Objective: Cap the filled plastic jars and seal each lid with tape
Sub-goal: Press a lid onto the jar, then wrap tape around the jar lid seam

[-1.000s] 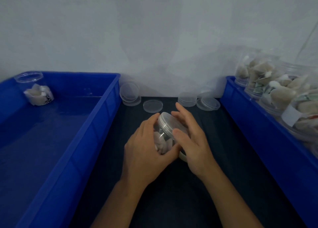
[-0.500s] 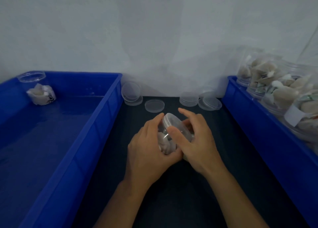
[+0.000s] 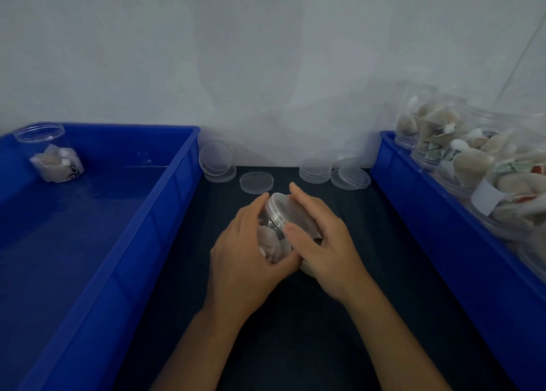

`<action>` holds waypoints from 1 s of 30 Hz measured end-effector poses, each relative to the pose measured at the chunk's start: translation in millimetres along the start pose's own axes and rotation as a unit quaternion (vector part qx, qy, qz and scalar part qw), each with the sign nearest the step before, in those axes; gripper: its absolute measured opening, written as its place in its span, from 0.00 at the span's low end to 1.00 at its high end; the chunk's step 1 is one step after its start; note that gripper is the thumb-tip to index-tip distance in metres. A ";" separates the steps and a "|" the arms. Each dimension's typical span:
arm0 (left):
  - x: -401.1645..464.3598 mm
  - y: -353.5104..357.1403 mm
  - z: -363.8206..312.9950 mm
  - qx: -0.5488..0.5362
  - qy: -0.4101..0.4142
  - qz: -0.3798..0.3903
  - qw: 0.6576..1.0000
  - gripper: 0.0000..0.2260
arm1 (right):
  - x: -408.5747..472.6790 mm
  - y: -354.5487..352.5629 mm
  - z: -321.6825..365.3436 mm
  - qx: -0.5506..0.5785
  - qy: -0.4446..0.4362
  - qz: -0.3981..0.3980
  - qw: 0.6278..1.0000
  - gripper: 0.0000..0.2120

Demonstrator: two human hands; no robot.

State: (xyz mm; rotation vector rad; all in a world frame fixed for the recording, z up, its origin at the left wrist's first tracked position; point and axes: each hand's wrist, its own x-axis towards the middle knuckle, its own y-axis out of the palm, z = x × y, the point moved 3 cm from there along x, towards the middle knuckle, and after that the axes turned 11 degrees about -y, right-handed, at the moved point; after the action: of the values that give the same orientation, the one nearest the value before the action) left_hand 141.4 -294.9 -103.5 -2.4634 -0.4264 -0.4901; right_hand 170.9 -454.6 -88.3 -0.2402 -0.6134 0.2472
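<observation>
Two hands on one item: your left hand curls round the body of the jar, thumb under and fingers wrapped over its far side, while your right hand cups the lid, thumb on the near rim and fingers spread over the top. The jar is tilted, mouth up and away from you, held just above the dark mat.

Step in hand, as judged: seating and turning the lid. Keep your left grip firm on the body so the thin wall does not flex, level the lid on the threads, and turn with your right until it sits flush all round. No tape is visible, so sealing looks still to come.

Item notes:
- Jar: clear, thin plastic, cylindrical, ribbed at the neck; holds pale, soft-looking wrapped pieces.
- Lid: translucent, shallow, round, smooth.
- Spare lids: same kind, stacked and loose, beyond the jar against the wall.
- Left bin: glossy blue plastic, left of the jar; one uncapped jar stands at its far corner.
- Right bin: blue, right of the jar, packed with filled jars; whether those are capped you cannot tell.
</observation>
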 end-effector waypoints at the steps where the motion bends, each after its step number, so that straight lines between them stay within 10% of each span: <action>1: 0.2 0.2 1.9 -0.007 -0.006 0.003 1.000 0.38 | 0.7 0.7 1.2 -0.015 0.002 -0.010 1.000 0.34; 9: -0.2 6.6 7.4 -0.075 -0.043 -0.023 0.996 0.39 | 6.0 -6.9 6.2 -0.063 0.069 0.002 0.996 0.42; 12: 3.7 1.4 11.9 -0.138 -0.086 -0.049 0.985 0.38 | 4.5 -26.1 -1.9 -0.167 0.086 -0.029 0.982 0.24; 19: 10.7 -3.8 24.1 -0.105 -0.126 -0.045 0.985 0.40 | -4.7 -31.7 -24.7 -0.399 0.109 0.280 0.866 0.13; 26: 5.5 -14.0 13.4 -0.024 -0.144 -0.077 0.986 0.50 | -0.5 -33.7 -10.3 -0.214 0.094 0.128 0.964 0.04; 30: -5.4 -25.4 -25.4 0.023 0.037 -0.208 0.977 0.33 | 1.9 -25.3 20.8 -0.113 -0.057 0.008 0.992 0.02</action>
State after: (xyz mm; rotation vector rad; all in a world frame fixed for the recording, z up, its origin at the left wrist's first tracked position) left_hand 120.2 -291.4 -74.3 -2.3034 -0.9182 -0.7291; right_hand 164.0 -474.8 -63.3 -0.4518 -0.7530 0.2081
